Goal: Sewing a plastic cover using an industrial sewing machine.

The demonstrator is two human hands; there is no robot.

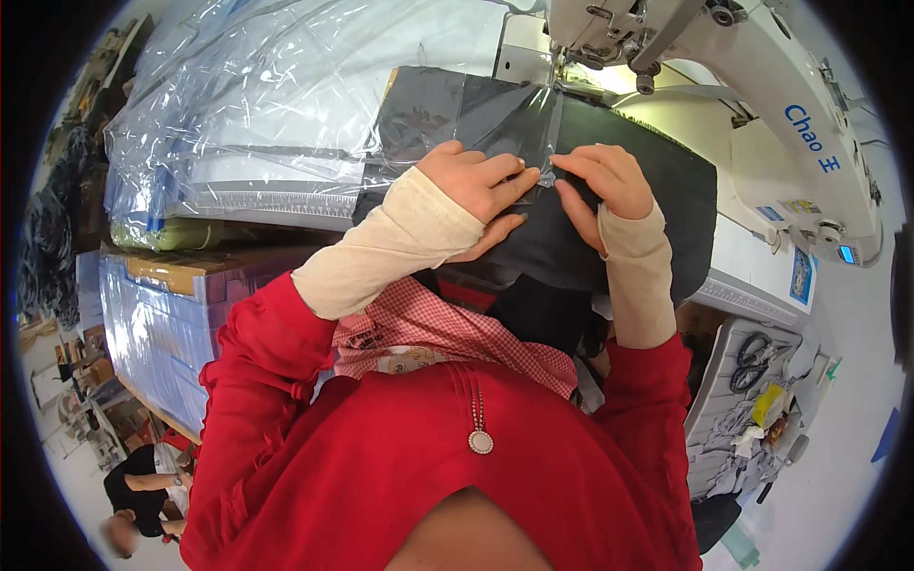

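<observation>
A dark grey-black cloth piece (609,238) lies under the needle area of a white sewing machine (762,114) and hangs over the table's near edge. My left hand (481,190) rests on this cloth, fingers stretched toward the middle and thumb apart. From the other side my right hand (609,181) bends its thumb and forefinger in a pinch at a line running down from the needle, close to the left fingertips. What lies exactly between those fingertips is too small to tell apart from the cloth. Glossy clear plastic film (257,86) reaches over the cloth's left part.
A printed ruler strip (267,202) runs along the table's near edge. Stacked plastic-wrapped boxes (152,314) stand at the left. On the right, a grey tray (714,409) holds black-handled scissors (752,362) and scraps. Another person (143,490) is at the lower left, away from the table.
</observation>
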